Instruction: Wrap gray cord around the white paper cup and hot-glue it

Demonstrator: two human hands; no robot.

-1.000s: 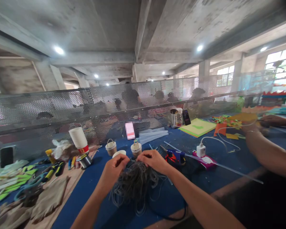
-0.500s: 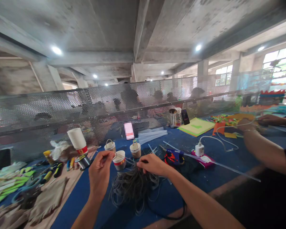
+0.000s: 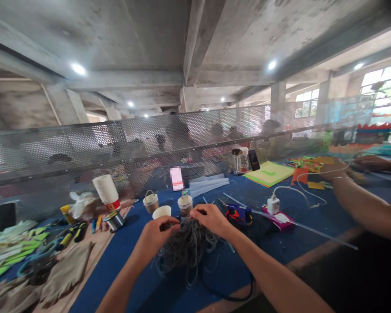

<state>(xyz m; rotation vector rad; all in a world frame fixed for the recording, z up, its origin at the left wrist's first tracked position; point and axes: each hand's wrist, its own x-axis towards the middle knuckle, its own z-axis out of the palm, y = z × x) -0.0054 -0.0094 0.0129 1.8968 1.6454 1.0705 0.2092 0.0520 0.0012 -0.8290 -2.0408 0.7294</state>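
1. Far left, a tan cloth glove [image 3: 67, 267] lies on a pinkish board, well apart from both hands.
2. Next, a tilted stack of paper cups [image 3: 104, 190] rises behind a shiny spool [image 3: 115, 221].
3. A small cup with a looped handle [image 3: 150, 203] stands upright on the blue tabletop [image 3: 106, 267], beyond the left hand.
4. The left hand [image 3: 158, 234] is half curled, its thumb and fingertips at the upper left edge of the cord; whether they pinch a strand, I cannot tell.
5. A white cup [image 3: 162, 212] is just behind that hand, which hides its lower part.
6. The bundle of grey cord [image 3: 184, 250] lies loosely heaped on the table between the two hands and mostly below their fingertips, nearer the wearer.
7. A second handled cup [image 3: 185, 205] stands just behind the bundle.
8. The right hand [image 3: 211, 218] reaches over the bundle's upper right, thumb and fingers pinching strands at its top.
9. Right of it lies a blue glue gun [image 3: 243, 214], near but apart.
10. Far right, a co-worker's arm [image 3: 358, 202] extends across the table.
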